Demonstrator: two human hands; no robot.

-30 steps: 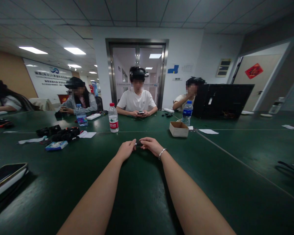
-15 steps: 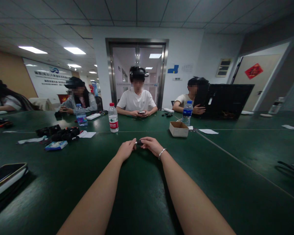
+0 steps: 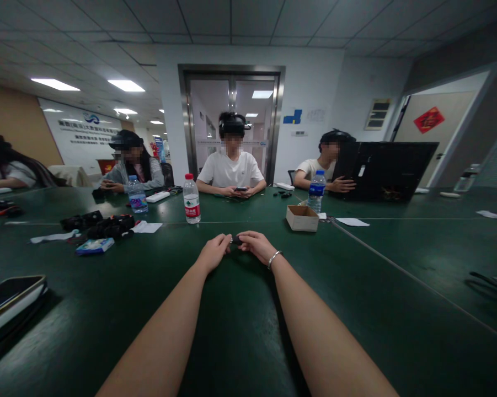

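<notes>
Both my arms reach forward over the dark green table (image 3: 240, 331). My left hand (image 3: 213, 253) and my right hand (image 3: 256, 246) meet at the fingertips, pinched on a small dark object (image 3: 234, 240) between them, just above the table. The object is too small to name. A thin bracelet (image 3: 274, 258) sits on my right wrist. A water bottle with a red label (image 3: 191, 199) stands beyond my hands to the left. A small open cardboard box (image 3: 302, 218) sits beyond them to the right.
Several people sit along the far side; one holds a phone (image 3: 240, 189), another grips a black laptop lid (image 3: 386, 171). Black gear (image 3: 107, 226), papers and two more bottles lie at the left and centre. A tablet (image 3: 8, 298) lies at my near left.
My hands have stayed together on the small object, barely shifting. The person at the far right lowered a hand from the head onto the laptop, and the laptop has shifted slightly right.
</notes>
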